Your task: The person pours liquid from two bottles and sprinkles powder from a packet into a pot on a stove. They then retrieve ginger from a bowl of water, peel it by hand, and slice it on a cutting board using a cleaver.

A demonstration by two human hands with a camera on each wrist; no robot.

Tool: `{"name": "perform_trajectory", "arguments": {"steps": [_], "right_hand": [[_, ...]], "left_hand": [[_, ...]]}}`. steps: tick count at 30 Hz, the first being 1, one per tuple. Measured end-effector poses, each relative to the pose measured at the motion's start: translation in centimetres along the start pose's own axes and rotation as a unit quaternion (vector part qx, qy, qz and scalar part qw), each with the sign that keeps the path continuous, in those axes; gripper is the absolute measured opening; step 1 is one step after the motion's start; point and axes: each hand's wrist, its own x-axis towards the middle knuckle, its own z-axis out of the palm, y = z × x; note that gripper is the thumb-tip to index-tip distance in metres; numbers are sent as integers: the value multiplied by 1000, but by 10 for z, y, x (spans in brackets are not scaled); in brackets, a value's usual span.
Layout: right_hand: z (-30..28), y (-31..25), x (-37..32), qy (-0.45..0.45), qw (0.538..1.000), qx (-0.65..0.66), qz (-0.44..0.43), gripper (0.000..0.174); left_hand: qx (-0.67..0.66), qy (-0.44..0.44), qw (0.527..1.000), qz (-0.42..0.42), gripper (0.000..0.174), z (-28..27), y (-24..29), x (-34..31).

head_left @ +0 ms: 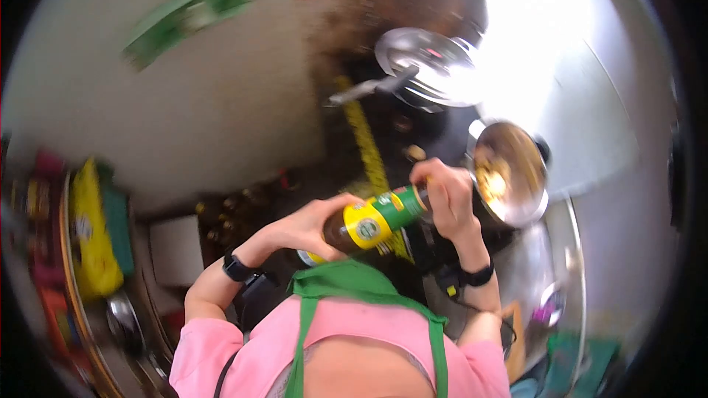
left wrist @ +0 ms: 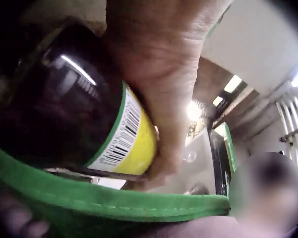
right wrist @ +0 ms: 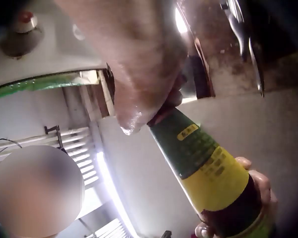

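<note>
A dark bottle (head_left: 369,225) with a green and yellow label lies tilted across the front of the green apron (head_left: 346,280). My left hand (head_left: 313,222) grips its wide lower body, thumb and fingers wrapped round it. At the narrow top end, my right hand (head_left: 451,195) has its fingers curled round the neck, hiding the cap. The left wrist view shows the bottle's dark base (left wrist: 54,109) and a barcode (left wrist: 123,134) close up. In the right wrist view, left-hand fingers (right wrist: 260,183) wrap the far end of the bottle.
A metal pot (head_left: 522,144) with yellowish food inside stands just beyond my right hand. Farther back is a shiny round pan (head_left: 398,44) with a dark-handled utensil (head_left: 376,87) across it. A yellow packet (head_left: 92,236) sits on the left shelf.
</note>
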Motion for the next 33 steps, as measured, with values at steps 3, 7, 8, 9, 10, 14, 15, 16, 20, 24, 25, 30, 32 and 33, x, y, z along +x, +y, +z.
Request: {"name": "perform_trajectory", "arguments": {"steps": [3,7,8,9,10,14,15,16,20,24,25,30,32,33], "right_hand": [[40,-25,25,-48,992,17,-116,19],[106,-65,53,-118,991,-6,-70,17],[134,-70,60,-141,987,-55,-51,22],[160,-74,65,-145,989,-36,-9,24],[189,-76,68,-150,988,-25,37,26],[297,-114,98,-193,978,-80,-28,31],[330,-126,105,-207,973,-86,-49,32],[352,-142,113,-212,972,-84,-56,32],[424,-213,145,-277,959,41,-40,33],[462,-269,165,-371,822,430,42,38],[477,-282,169,-386,776,498,-28,44],[531,-373,181,-343,572,744,20,26],[533,-398,203,-305,529,790,-50,26],[537,-406,215,-273,526,797,-116,28]], "left_hand": [[-164,-19,986,-9,74,3,-17,-53],[-92,151,984,-22,70,13,4,-130],[-11,226,973,-56,70,13,4,-152],[120,307,943,-42,72,16,-16,-168],[210,378,900,-54,74,15,-27,-188],[234,492,825,-151,76,11,-34,-267],[241,520,801,-173,77,4,-42,-295],[238,528,796,-175,77,1,-46,-315],[317,637,674,-197,80,-8,-46,-390],[290,694,630,-190,79,-25,-19,-454],[263,722,619,-162,78,-31,-10,-464],[297,745,583,-129,85,-70,36,-504],[369,746,545,-104,92,-86,50,-517],[371,752,533,-110,92,-91,61,-522]]}}
